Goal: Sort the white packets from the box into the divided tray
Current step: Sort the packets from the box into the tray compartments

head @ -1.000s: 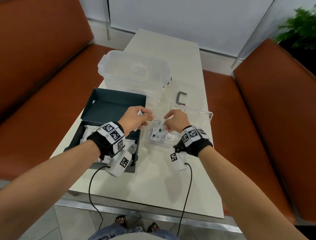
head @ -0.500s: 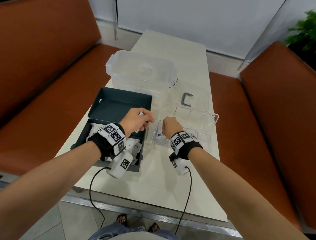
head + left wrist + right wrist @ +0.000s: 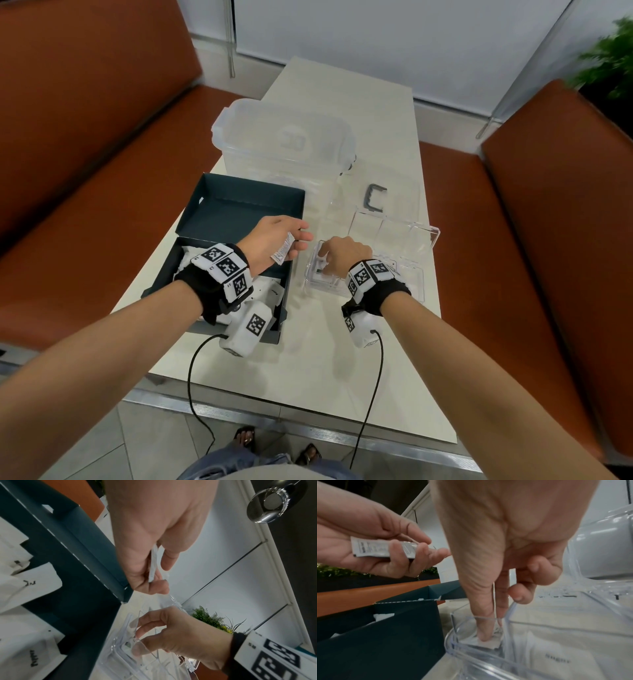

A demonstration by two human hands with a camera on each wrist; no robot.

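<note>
Fingers [image 3: 485, 631] of the right hand [image 3: 344, 255] reach straight down into the near-left compartment of the clear plastic divided tray [image 3: 416, 287], pressing a flat white packet [image 3: 485, 644] against its floor. Beside it, the left hand [image 3: 274, 245] pinches a small printed white sachet [image 3: 283, 253] above the dark teal cardboard box [image 3: 239, 205], where more white packets [image 3: 269, 291] lie.

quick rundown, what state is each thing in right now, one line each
dark box: open, lid flap up, white packets inside
divided tray: lid open, packets in its left compartments
left hand: holds a white packet above the box
right hand: fingertip presses a packet down in a tray compartment
large clear container: lidded, latches blurred
</note>
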